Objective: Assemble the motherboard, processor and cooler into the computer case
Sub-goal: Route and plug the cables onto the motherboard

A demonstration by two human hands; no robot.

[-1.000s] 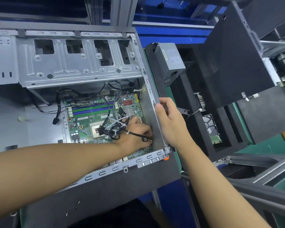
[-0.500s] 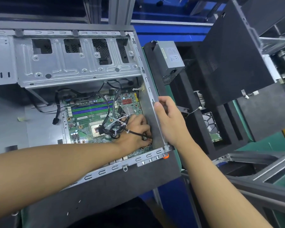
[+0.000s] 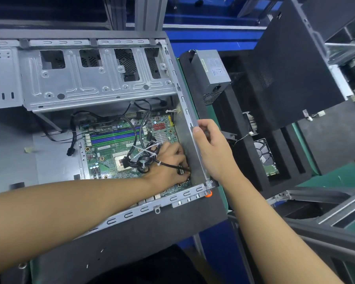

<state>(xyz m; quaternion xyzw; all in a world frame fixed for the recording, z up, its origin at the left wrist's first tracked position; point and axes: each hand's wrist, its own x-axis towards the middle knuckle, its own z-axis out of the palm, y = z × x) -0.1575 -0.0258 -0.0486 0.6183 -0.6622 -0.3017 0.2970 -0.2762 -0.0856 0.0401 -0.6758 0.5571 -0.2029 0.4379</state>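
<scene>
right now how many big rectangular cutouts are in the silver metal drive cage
4 cutouts, in one row across the silver metal drive cage: far left, centre-left, centre-right, far right. None seems hidden.

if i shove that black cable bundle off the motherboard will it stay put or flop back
Probably floppy: the cable bundle loops loosely over the motherboard. The white zip ties likely make it shift as one clump. It may spring back, since one black lead is pinched in the left hand and others run deeper into the computer case.
</scene>
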